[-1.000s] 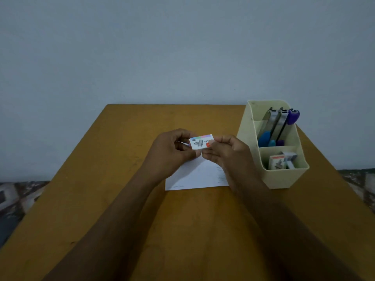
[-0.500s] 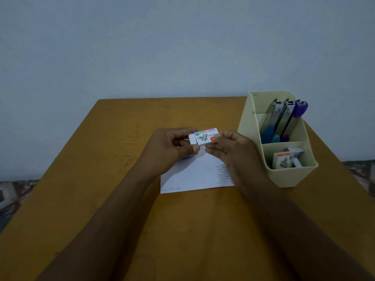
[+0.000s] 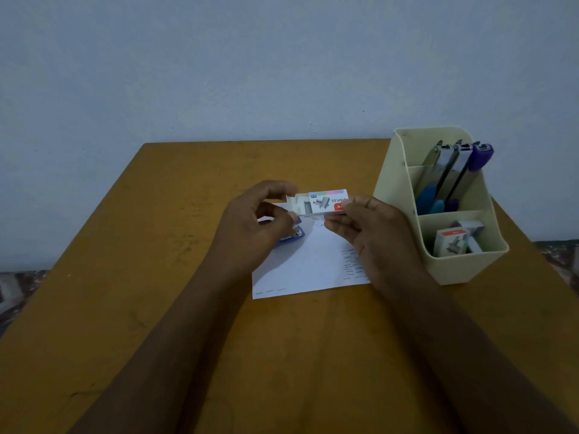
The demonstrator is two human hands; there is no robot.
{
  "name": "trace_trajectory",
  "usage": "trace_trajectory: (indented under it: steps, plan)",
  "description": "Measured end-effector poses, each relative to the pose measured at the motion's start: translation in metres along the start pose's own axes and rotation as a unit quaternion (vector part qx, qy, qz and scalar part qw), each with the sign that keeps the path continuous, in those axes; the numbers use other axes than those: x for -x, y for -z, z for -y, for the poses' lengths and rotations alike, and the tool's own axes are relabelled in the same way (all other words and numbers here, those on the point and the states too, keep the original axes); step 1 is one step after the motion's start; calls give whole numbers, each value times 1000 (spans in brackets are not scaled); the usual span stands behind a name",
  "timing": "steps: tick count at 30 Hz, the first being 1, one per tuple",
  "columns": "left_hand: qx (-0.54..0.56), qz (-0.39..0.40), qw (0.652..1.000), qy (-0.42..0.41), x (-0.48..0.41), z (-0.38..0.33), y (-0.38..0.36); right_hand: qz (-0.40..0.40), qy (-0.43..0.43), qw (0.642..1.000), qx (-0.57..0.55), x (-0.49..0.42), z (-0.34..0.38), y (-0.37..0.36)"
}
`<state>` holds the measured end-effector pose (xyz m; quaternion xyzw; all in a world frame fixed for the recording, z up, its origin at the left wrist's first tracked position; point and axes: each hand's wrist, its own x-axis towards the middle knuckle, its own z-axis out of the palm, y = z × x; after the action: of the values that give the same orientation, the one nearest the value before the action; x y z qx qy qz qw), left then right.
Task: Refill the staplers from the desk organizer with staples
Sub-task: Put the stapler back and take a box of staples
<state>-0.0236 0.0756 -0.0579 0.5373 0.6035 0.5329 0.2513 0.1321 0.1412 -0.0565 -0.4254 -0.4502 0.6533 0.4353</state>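
The right hand (image 3: 372, 233) pinches the right end of the staple box (image 3: 326, 202) between thumb and fingers, and the left hand (image 3: 250, 220) pinches, with curled forefinger and thumb, the inner tray (image 3: 297, 208) that juts from the box's left end. The white box, with a coloured stripe, is held above the paper (image 3: 313, 264) at mid-table, its long axis left to right.

The organizer (image 3: 395, 189) blocks the table's (image 3: 156, 277) right side. The left and near sides offer open room. A stapler (image 3: 294, 238) sits on the paper (image 3: 313, 264) mid-table.
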Motion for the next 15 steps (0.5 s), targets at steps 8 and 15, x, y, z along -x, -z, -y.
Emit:
trace_trajectory:
  steps: [8,15]
  plan:
    - [-153,-9,978,-140,4,0,-5,-13,-15,1000,-11,-3,0,0]
    - [-230,11,954,-191,2,6,2,0,-41,997,-69,-1,5,-1]
